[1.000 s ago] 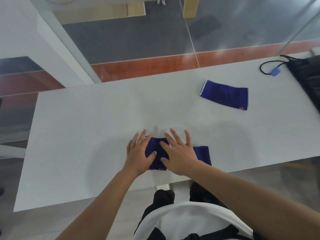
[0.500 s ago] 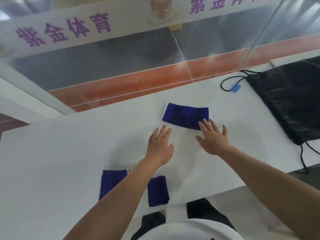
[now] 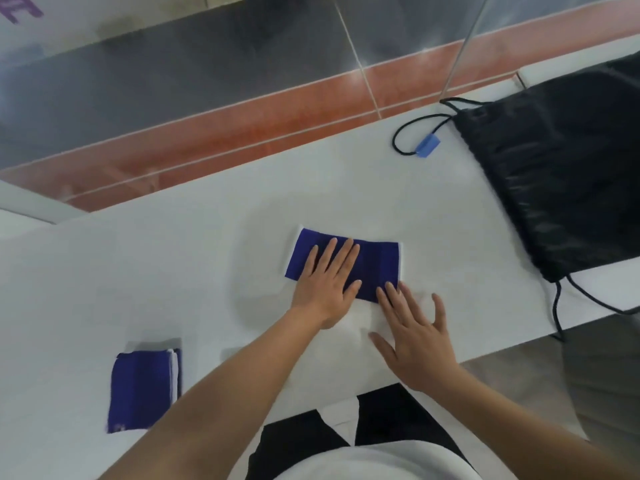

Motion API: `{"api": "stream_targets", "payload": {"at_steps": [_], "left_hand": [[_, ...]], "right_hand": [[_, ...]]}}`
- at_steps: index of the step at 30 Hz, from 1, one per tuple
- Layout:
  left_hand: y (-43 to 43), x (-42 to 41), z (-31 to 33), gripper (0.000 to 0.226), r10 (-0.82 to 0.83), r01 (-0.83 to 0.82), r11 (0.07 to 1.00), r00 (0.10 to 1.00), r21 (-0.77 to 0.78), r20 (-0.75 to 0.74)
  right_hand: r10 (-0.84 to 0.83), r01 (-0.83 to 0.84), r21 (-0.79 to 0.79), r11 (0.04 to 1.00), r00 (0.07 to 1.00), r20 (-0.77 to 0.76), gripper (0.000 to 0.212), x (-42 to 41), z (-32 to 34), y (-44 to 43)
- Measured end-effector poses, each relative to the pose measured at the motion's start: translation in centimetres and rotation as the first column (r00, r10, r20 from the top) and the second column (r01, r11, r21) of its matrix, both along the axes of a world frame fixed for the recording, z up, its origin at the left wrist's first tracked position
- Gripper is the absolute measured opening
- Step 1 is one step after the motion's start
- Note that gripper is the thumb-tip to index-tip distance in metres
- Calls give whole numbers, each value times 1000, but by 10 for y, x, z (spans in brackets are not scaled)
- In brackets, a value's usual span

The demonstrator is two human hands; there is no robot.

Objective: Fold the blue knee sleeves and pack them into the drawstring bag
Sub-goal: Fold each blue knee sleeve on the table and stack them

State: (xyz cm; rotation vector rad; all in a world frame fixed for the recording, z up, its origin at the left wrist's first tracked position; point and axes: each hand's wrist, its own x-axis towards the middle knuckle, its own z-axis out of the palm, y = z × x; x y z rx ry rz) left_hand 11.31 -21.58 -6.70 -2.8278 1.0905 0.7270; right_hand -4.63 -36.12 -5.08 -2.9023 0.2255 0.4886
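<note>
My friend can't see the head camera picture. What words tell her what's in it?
Two bare hands, left hand and right hand, press flat on an unfolded blue knee sleeve on a white table. A folded sleeve lies left; a black drawstring bag lies right.

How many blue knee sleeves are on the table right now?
2. One unfolded sleeve lies mid-table under the left hand, the right hand at its near corner. One folded sleeve sits near the front-left edge. None visible at the drawstring bag; its inside is hidden.
</note>
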Motion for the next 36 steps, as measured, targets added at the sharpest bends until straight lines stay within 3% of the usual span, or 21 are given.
{"api": "stream_targets", "payload": {"at_steps": [7,10,12,15,17,22,27,31,36], "left_hand": [[18,0,-3,67,52,-52,999,998,15,32],[20,3,6,65,79,-74,990,996,-120,32],[23,3,17,68,256,-240,932,966,-272,25],[25,0,31,75,635,-640,690,759,-338,-141],[27,1,34,82,736,-775,556,627,-299,-256],[26,16,38,85,762,-883,383,467,-270,-448],[29,34,47,42,729,-957,241,290,-164,-620],[25,29,73,33,698,-924,281,382,-259,-606],[16,4,99,26,720,-778,438,604,-450,-342]], "right_hand": [[65,-66,-45,997,997,-37,74,-31,12,-22],[132,-134,19,991,989,69,68,-4,25,-26],[270,-282,83,956,953,135,66,20,29,-32],[473,-481,92,872,876,99,69,58,17,-46],[559,-560,86,824,828,43,70,75,4,-57],[651,-651,50,757,759,25,70,86,-12,-75],[636,-636,20,771,772,23,70,88,-17,-63],[615,-615,26,788,788,20,71,101,-14,-42],[503,-513,77,855,856,116,68,98,1,-28]]}}
